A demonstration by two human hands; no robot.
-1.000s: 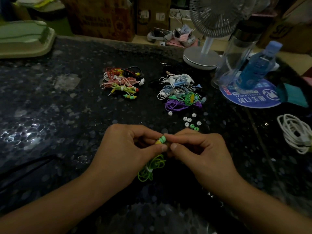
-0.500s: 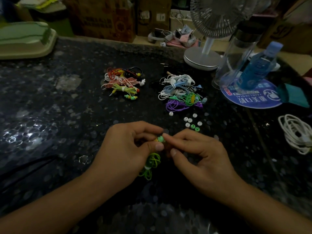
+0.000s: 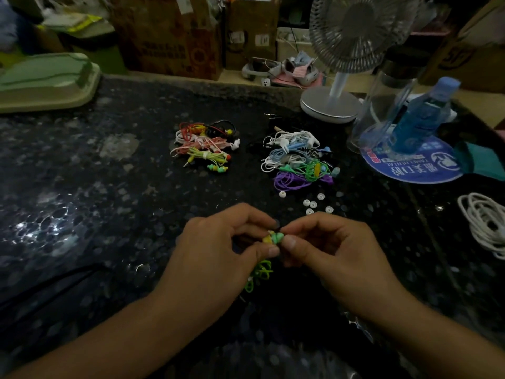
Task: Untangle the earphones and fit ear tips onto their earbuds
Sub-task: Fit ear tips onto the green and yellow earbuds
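Note:
My left hand [image 3: 218,255] pinches a yellow-green earbud [image 3: 269,238] between thumb and forefinger. Its coiled green cable [image 3: 259,274] hangs below my fingers. My right hand [image 3: 333,255] meets it fingertip to fingertip and presses a pale green ear tip [image 3: 278,237] against the earbud. Several loose white ear tips [image 3: 311,205] lie on the dark table just beyond my hands. Farther back sit a bundled pile of red, pink and yellow earphones [image 3: 205,146] and a tangled pile of white, blue, green and purple earphones [image 3: 297,160].
A desk fan [image 3: 330,105] stands at the back right, beside a clear bottle [image 3: 382,105] and a blue bottle [image 3: 420,124] on a round blue mat [image 3: 410,170]. A coiled white cable [image 3: 486,225] lies at the right edge. A pale green tray [image 3: 46,83] sits back left.
Both hands have stayed together over the same spot. The fingers have shifted slightly around the earbud and ear tip, and the green cable hangs a little more hidden under my left hand.

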